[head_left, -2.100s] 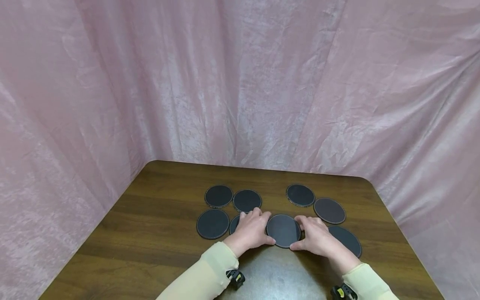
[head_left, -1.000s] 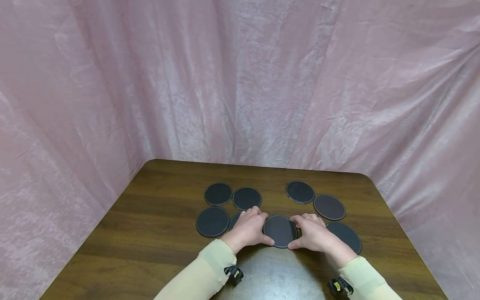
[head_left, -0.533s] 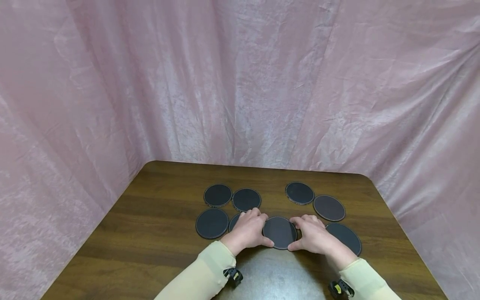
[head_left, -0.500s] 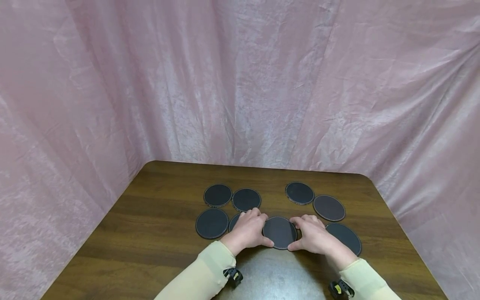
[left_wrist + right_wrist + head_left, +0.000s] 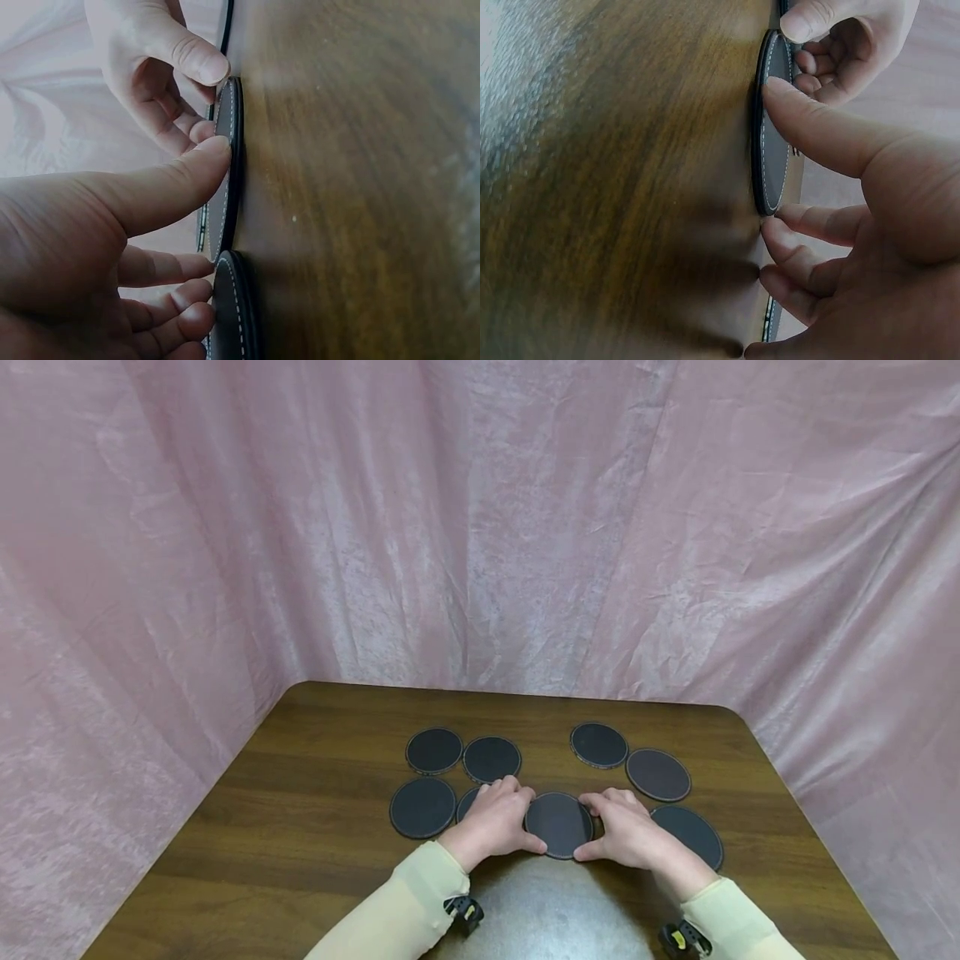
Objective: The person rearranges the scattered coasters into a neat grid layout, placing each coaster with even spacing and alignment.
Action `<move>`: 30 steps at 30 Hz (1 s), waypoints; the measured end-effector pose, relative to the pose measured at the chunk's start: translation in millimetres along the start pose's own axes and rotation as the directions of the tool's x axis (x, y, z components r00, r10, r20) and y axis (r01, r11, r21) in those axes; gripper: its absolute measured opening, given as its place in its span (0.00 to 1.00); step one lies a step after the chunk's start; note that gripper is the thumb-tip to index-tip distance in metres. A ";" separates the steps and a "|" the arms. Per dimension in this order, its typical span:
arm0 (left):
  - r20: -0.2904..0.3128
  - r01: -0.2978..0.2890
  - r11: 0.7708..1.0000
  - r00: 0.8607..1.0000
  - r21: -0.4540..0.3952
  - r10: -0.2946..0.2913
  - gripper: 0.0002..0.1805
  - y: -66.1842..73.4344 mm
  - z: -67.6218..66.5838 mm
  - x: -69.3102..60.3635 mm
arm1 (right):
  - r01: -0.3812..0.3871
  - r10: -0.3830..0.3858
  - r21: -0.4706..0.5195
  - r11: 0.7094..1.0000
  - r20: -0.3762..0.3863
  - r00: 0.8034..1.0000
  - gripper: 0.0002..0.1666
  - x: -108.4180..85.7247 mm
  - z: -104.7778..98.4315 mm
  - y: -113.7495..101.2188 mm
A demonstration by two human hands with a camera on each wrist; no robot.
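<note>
A round dark leather coaster [image 5: 558,825] with pale edge stitching lies flat on the wooden table between both hands. My left hand [image 5: 493,822] holds its left side, thumb at the near edge and index finger at the left rim. On the opposite side my right hand [image 5: 628,833] grips it the same way, thumb near and index finger on the far right rim. Under the left hand, another coaster [image 5: 467,804] is mostly covered; in the left wrist view a stitched coaster [image 5: 229,315] sits beside the held one, close to the left fingers.
Similar coasters lie around: a front-left coaster [image 5: 422,807], two behind it, a back-right coaster [image 5: 598,745], a brownish coaster [image 5: 658,774], and one coaster [image 5: 690,835] partly behind the right hand. A pink curtain [image 5: 465,527] hangs beyond the table [image 5: 300,827].
Since two seconds ago the held coaster and both hands have shifted slightly left, toward the partly covered coaster. Over the last second they have stayed almost still.
</note>
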State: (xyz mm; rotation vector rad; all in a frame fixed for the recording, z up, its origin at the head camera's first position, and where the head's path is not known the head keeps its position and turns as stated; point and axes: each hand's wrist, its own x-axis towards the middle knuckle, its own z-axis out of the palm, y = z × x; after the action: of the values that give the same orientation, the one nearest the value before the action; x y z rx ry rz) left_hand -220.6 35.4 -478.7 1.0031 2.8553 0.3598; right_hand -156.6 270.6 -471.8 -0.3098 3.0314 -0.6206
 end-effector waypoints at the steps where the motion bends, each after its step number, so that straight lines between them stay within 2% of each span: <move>1: 0.001 0.000 1.000 1.000 -0.009 0.000 0.44 -0.5 -0.5 0.1 | 0.011 -0.011 0.003 1.000 -0.014 1.000 0.51 0.3 1.5 2.7; 5: 0.008 0.001 0.999 1.000 -0.053 -0.001 0.44 -2.0 -3.4 0.1 | 0.038 -0.038 0.014 0.999 -0.053 0.998 0.50 -0.5 1.2 6.9; 12: -0.020 -0.002 0.998 1.000 -0.061 0.001 0.44 -2.7 -13.8 4.9 | -0.011 0.013 0.043 0.999 -0.052 0.999 0.50 3.4 -10.1 11.7; 22: -0.068 0.010 1.000 0.998 -0.009 -0.010 0.45 -4.3 -27.6 23.9 | -0.052 0.048 -0.047 0.998 -0.079 0.996 0.57 17.6 -33.8 26.9; 30: -0.045 0.019 1.000 0.999 -0.012 -0.019 0.46 -1.3 -32.7 43.7 | -0.079 0.071 -0.067 0.995 -0.108 0.992 0.60 30.0 -41.6 38.0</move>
State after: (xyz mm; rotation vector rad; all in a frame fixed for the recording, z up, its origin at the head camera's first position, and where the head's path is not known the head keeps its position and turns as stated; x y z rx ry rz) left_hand -260.9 55.6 -447.8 0.9778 2.8971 0.4026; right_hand -196.1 314.9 -448.2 -0.1688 3.1543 -0.5419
